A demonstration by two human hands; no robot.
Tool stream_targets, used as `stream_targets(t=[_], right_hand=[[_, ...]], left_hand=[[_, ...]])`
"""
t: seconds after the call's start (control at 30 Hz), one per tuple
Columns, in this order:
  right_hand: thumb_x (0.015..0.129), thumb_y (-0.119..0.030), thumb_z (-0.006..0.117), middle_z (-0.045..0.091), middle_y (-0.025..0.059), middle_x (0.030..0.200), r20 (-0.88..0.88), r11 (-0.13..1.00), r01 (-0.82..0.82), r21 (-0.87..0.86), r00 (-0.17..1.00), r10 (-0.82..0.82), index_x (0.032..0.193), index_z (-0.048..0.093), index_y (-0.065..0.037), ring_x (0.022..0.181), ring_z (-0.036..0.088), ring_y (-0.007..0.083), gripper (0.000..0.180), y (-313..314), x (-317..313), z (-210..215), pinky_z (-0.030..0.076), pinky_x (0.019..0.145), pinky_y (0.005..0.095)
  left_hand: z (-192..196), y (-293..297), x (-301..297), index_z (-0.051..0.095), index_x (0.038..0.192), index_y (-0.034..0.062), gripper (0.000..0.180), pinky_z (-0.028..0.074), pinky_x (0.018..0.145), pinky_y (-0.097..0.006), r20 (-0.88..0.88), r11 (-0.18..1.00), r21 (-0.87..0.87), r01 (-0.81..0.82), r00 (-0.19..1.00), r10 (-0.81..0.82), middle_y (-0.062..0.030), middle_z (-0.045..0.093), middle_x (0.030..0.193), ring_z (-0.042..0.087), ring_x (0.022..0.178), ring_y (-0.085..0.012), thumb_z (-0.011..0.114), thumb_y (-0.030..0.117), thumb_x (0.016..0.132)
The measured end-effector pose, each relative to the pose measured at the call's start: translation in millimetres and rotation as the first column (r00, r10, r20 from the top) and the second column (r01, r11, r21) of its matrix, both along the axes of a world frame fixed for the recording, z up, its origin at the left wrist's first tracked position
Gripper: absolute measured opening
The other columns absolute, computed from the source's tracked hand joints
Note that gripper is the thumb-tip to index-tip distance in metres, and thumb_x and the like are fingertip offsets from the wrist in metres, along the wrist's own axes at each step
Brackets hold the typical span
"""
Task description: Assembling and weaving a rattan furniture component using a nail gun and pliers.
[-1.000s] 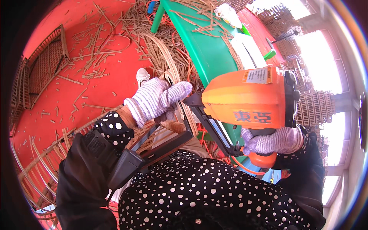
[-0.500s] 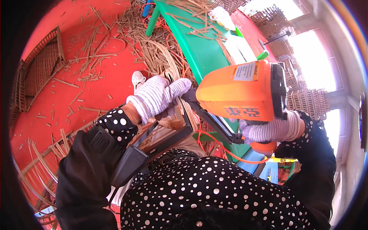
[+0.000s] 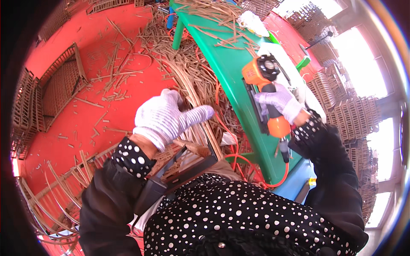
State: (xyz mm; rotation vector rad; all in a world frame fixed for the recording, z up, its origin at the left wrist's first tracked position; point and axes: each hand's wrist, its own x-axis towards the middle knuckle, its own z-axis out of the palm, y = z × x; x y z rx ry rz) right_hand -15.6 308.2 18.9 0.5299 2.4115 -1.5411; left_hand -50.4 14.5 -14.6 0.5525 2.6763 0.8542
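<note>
My left hand point(image 3: 160, 119), in a white knit glove, is curled at a bundle of thin wooden strips point(image 3: 212, 138), its thumb stretched across them. Its fingertips are partly hidden. An orange and black nail gun point(image 3: 279, 127) is at the green table, with a red air hose point(image 3: 242, 158) running from its handle end. Around the handle lie the gloved fingers of my right hand point(image 3: 284, 102). A dark metal bracket-like frame point(image 3: 192, 170) is at my lap, below the left hand.
The green table point(image 3: 222, 72) bears loose wooden strips point(image 3: 213, 10) and a white cloth point(image 3: 253, 23). Wood scraps point(image 3: 171, 47) litter the red floor point(image 3: 102, 141). Slatted wooden crates point(image 3: 62, 89) stand at the left, with stacked baskets point(image 3: 354, 115) at the right.
My right hand has carried the nail gun away from the strips, up and over the green table, and turned it. My left hand stays at the strips, shifted slightly down-left.
</note>
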Motion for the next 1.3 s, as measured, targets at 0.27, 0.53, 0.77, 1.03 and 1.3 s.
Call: stream_targets(t=[0.27,0.53,0.77,1.03,1.3], right_hand=[[0.07,-0.032,0.067,0.055,0.015,0.065,-0.011,0.664,-0.138,0.735,0.977,0.215,0.094,0.057,0.001,0.06,0.058,0.022,0.042,109.9,-116.2,-82.0,0.046,0.057,0.0325],[0.077,-0.052,0.056,0.06,0.0216,0.104,0.237,0.63,-0.185,0.754,0.972,0.002,0.11,0.053,0.007,0.097,0.057,0.0336,0.067,162.5,-23.5,-70.6,0.043,0.083,0.0395],[0.07,-0.058,0.06,0.036,0.0245,0.134,0.214,0.597,0.025,0.802,0.921,-0.326,0.134,0.029,0.005,0.122,0.04,0.0333,0.094,146.4,90.0,-94.9,0.033,0.101,0.0358],[0.059,-0.034,0.072,0.054,0.0236,0.111,0.424,0.613,-0.139,0.778,0.836,-0.348,0.12,0.04,0.006,0.106,0.054,0.0319,0.079,132.6,44.1,-71.2,0.044,0.087,0.036],[0.064,-0.021,0.063,0.054,0.0173,0.096,-0.359,0.541,0.023,0.841,0.772,0.525,0.106,0.05,-0.006,0.09,0.055,0.0345,0.047,25.9,19.3,-48.7,0.046,0.079,0.0413]], left_hand=[[2.7,6.3,8.5,0.053,0.112,0.0043,0.05,0.045,0.083,-0.032,0.004,0.905,0.423,0.05,0.998,-0.057,-0.0083,0.063,0.089,0.06,0.088,-0.0163,0.07,0.033,0.074],[-17.2,4.3,5.1,0.053,0.116,0.001,0.038,0.049,0.079,-0.027,-0.006,0.769,0.634,0.078,0.995,-0.095,-0.0062,0.058,0.106,0.054,0.095,-0.0122,0.064,0.006,0.08],[0.7,15.2,25.7,0.065,0.102,0.0056,0.026,0.047,0.083,-0.032,-0.568,0.886,0.289,0.362,0.81,-0.146,-0.0113,0.054,0.111,0.053,0.102,-0.0226,0.064,0.001,0.076],[-2.7,23.4,70.9,0.062,0.102,0.008,0.034,0.045,0.071,-0.037,-0.741,0.863,-0.171,0.476,0.515,-0.431,-0.0058,0.053,0.087,0.053,0.082,-0.0236,0.065,0.006,0.068],[-13.9,2.8,65.2,0.06,0.094,0.0093,0.028,0.049,0.065,-0.035,-0.763,0.868,0.063,0.492,0.585,-0.276,-0.0064,0.055,0.086,0.057,0.078,-0.0252,0.07,0.006,0.067]])
